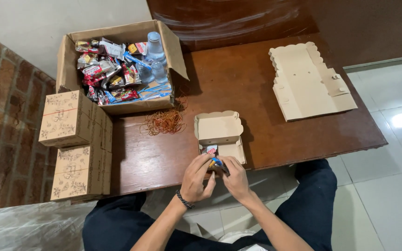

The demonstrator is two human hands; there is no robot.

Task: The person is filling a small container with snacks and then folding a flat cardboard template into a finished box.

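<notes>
1. Your left hand (197, 179) and right hand (235, 180) meet at the table's 6 o'clock edge, both grasping a small snack packet (215, 162); it sits at the front of the open little box (219, 135).
2. Rubber bands (164, 122) lie at 10 o'clock from it; the snack carton (117, 65) beyond; flat box blanks (308, 83) at 2 o'clock.

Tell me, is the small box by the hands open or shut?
Open: the small box's scalloped lid stands tipped back, and snack packets show inside.

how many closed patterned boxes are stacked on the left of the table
2 stacks show: one upper, beside the big carton, one lower at the table's near edge. Each seems several boxes deep; more may be hidden.
</notes>
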